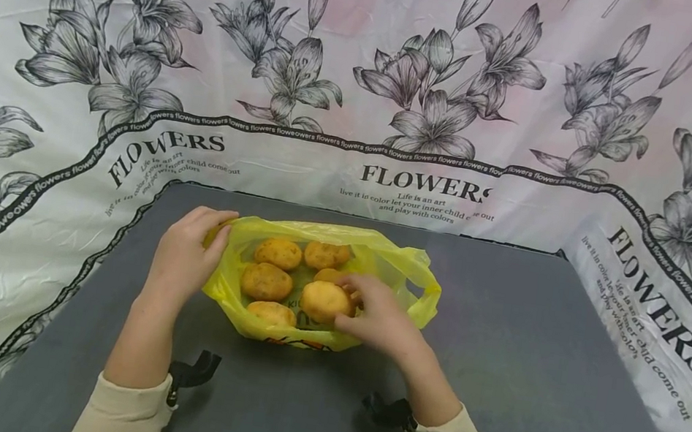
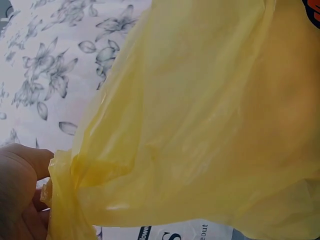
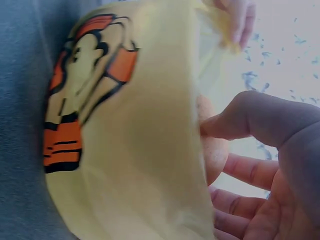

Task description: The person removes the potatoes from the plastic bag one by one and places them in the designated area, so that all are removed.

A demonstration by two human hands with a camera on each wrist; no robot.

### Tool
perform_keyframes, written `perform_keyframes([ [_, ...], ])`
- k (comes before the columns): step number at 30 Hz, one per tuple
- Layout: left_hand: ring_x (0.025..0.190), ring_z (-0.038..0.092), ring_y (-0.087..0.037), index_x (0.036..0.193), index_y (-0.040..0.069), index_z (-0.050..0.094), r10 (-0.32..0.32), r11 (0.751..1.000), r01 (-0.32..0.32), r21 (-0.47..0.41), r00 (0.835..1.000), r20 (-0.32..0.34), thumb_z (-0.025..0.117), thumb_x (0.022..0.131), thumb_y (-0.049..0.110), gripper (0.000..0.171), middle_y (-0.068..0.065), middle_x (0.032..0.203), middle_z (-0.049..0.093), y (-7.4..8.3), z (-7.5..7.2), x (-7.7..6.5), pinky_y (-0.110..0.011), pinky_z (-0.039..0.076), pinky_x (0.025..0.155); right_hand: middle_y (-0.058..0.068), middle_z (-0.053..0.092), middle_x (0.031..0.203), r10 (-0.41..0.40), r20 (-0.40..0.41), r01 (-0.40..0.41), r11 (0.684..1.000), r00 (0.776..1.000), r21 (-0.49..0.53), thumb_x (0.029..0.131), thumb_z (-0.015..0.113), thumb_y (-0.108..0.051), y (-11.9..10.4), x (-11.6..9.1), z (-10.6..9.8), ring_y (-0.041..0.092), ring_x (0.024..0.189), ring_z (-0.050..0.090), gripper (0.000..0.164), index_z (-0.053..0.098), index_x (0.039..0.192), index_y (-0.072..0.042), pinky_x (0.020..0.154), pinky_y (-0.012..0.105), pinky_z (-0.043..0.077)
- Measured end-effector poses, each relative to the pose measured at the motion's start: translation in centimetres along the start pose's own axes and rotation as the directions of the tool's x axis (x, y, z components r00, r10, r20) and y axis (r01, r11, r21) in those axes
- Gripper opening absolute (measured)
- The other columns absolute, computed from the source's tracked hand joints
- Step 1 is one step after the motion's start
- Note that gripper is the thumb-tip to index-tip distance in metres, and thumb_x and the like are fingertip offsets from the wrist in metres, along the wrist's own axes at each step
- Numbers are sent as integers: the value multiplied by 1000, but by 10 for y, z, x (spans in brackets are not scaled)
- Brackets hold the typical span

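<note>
A yellow plastic bag lies open on the grey table with several potatoes inside. My left hand pinches the bag's left rim; the wrist view shows its fingers bunching the yellow plastic. My right hand reaches into the bag and curls round one potato near the front. In the right wrist view the thumb and fingers close on that potato just behind the bag wall, which bears an orange and black print.
A white cloth printed with grey flowers and the word FLOWERS hangs behind and along both sides of the table. Bare grey tabletop stretches to the right of the bag and in front of it. Cream sleeves cover both forearms.
</note>
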State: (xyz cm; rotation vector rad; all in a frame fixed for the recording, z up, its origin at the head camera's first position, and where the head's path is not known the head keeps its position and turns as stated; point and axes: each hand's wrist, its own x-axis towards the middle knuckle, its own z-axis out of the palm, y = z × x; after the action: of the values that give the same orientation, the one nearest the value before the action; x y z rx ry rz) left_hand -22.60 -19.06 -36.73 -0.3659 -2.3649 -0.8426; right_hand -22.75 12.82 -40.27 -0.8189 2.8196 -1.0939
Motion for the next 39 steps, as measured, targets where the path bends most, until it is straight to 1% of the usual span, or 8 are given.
perform_keyframes([
  [7,101,65,-33,121,3,73,15,1000,-15,13,1000,-14,64,99,3,23,-13,109,70,-1,2,0,-51,53,88,5,63,121,-9,-38,14,992,999,125,85,76,-11,-11,-9,-19,22,100,63,47,65,130,-8,91,43,55],
  [15,98,65,-33,119,2,73,35,999,-34,20,999,-35,65,99,4,21,-14,108,70,-3,3,-1,-51,53,86,8,63,117,-29,-85,48,972,996,230,90,73,-6,-15,-17,-38,25,99,61,43,65,132,-7,92,42,56],
  [19,99,65,-33,118,2,74,37,999,-37,20,998,-41,65,99,4,21,-13,107,70,-4,4,-1,-51,53,87,13,59,122,-51,-83,73,953,995,295,95,68,-3,-12,-20,-47,25,98,64,42,61,136,-4,88,40,57],
  [22,98,65,-33,118,2,74,38,999,-37,19,998,-42,65,99,3,21,-13,107,70,-3,4,-1,-51,53,87,15,56,130,-54,-86,80,938,995,336,97,65,-3,-13,-23,-54,28,101,68,44,58,140,-4,84,37,59],
  [25,98,65,-33,118,1,74,40,999,-40,18,998,-43,64,99,2,21,-14,106,70,-2,4,-1,-50,53,87,16,56,134,-34,-101,67,934,994,351,98,65,-4,-13,-26,-60,32,106,69,44,57,142,-5,81,35,59],
  [29,98,65,-33,118,2,74,37,999,-36,21,998,-41,64,100,3,21,-14,106,70,-2,3,0,-50,53,87,18,56,133,10,-122,32,940,993,340,100,64,-8,-13,-30,-67,34,110,69,43,56,143,-7,83,34,59],
  [35,98,65,-33,118,2,74,28,999,-28,16,999,-38,64,100,3,21,-14,107,70,-1,2,0,-51,53,87,19,55,137,57,-158,0,940,986,340,104,60,-11,-10,-37,-78,34,112,68,37,51,140,-8,88,42,57],
  [39,98,65,-33,118,3,74,32,999,-32,9,999,-42,64,100,2,21,-14,106,71,0,1,0,-51,53,86,19,57,134,75,-189,-3,934,979,356,106,57,-14,-7,-41,-88,34,111,69,32,48,136,-6,87,42,56],
])
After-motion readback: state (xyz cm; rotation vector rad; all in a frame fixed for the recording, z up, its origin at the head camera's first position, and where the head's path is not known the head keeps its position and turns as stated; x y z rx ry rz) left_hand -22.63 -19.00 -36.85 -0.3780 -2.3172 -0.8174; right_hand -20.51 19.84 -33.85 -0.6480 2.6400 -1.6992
